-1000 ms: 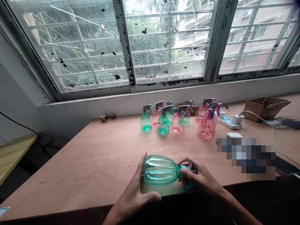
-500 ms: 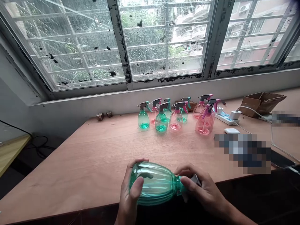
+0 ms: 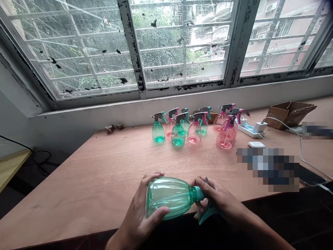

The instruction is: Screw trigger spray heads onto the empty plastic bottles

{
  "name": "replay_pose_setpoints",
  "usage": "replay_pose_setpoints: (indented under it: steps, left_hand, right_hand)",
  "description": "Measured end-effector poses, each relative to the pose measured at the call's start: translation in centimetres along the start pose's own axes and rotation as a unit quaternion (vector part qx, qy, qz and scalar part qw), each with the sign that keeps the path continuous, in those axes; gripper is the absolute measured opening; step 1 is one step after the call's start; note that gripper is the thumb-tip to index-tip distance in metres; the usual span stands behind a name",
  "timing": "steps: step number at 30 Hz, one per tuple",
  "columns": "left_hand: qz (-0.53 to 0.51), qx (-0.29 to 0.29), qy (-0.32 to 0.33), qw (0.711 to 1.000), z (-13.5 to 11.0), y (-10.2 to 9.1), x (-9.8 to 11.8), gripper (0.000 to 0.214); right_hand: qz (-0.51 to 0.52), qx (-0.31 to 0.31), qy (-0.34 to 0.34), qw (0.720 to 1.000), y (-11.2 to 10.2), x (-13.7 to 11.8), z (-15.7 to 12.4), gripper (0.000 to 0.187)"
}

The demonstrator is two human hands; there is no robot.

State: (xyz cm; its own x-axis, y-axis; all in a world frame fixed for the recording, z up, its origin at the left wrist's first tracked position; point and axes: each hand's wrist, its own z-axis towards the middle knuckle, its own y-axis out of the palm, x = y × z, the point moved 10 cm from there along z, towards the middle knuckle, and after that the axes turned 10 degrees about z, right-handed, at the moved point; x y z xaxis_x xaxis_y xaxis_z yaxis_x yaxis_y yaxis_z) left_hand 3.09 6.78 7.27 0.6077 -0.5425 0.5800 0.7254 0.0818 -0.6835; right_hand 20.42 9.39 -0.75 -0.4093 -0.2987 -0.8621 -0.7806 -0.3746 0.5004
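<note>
A clear green spray bottle (image 3: pixel 170 196) lies sideways in the air over the table's front edge, its base to the left. My left hand (image 3: pixel 147 205) is wrapped round the base end, thumb along the near side. At the neck, my right hand (image 3: pixel 210 194) grips the grey and teal spray head (image 3: pixel 206 215), partly covering it. The teal collar (image 3: pixel 199 193) shows between that hand and the bottle's neck. A thin tube is faintly visible inside the bottle.
Several green spray bottles (image 3: pixel 178 133) and pink spray bottles (image 3: pixel 194 133) stand upright at the back of the wooden table (image 3: pixel 91 180). To their right are a power strip (image 3: pixel 251 130), a white case (image 3: pixel 256 144), an open cardboard box (image 3: pixel 288 114), cables and a blurred-out item. Two small brown blocks sit back left.
The bottle has turned about its length, and the trigger now points down toward me. My right hand has shifted its grip on the spray head; the left thumb has slid toward the bottle's middle.
</note>
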Motion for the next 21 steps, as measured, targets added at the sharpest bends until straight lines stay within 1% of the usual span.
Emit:
replay_pose_setpoints:
  steps: [1,3,4,6,8,10,12,15,17,18,19,21]
  left_hand:
    - [0.049,-0.046,0.005,0.998,0.2,0.4,-0.1,0.068]
    - [0.152,-0.103,0.023,0.983,0.6,0.9,0.0,0.089]
    - [0.197,-0.116,0.035,0.973,1.0,1.0,0.2,0.093]
    - [0.257,-0.127,0.053,0.956,2.0,1.2,0.5,0.091]
    - [0.26,-0.149,0.06,0.952,3.4,1.7,0.4,0.085]
    - [0.218,-0.176,0.053,0.958,5.0,2.5,-0.2,0.08]
    - [0.171,-0.184,0.035,0.967,6.6,3.1,-1.4,0.076]
    - [0.151,-0.143,0.003,0.978,9.0,3.3,-4.5,0.078]
    - [0.166,-0.109,-0.018,0.98,10.3,3.3,-6.9,0.079]
    - [0.177,-0.093,-0.03,0.979,10.9,3.2,-8.1,0.077]
    - [0.188,-0.08,-0.041,0.978,11.5,3.2,-9.2,0.075]
    - [0.21,-0.061,-0.061,0.974,12.6,3.1,-10.9,0.073]
  right_hand:
    - [-0.026,0.007,-0.004,1.0,-0.4,-0.7,-0.2,0.04]
    - [-0.08,0.003,-0.011,0.997,-0.7,-2.1,-0.5,0.046]
    - [-0.099,-0.009,-0.011,0.995,-0.6,-2.7,-0.5,0.051]
    - [-0.11,-0.05,-0.009,0.993,0.1,-3.8,-0.3,0.064]
    - [-0.086,-0.093,-0.027,0.992,1.1,-5.0,0.3,0.076]
    - [-0.074,-0.108,-0.069,0.989,1.7,-6.4,1.2,0.078]
    - [-0.096,-0.078,-0.116,0.986,1.2,-7.4,2.3,0.07]
    - [-0.173,0.006,-0.165,0.971,-0.6,-7.9,3.2,0.051]
    - [-0.263,0.043,-0.172,0.948,-1.9,-7.4,3.6,0.042]
    - [-0.326,0.055,-0.17,0.928,-2.5,-7.0,3.7,0.041]
    - [-0.394,0.065,-0.166,0.902,-3.1,-6.4,3.8,0.042]
    - [-0.524,0.087,-0.156,0.833,-4.4,-5.4,3.9,0.049]
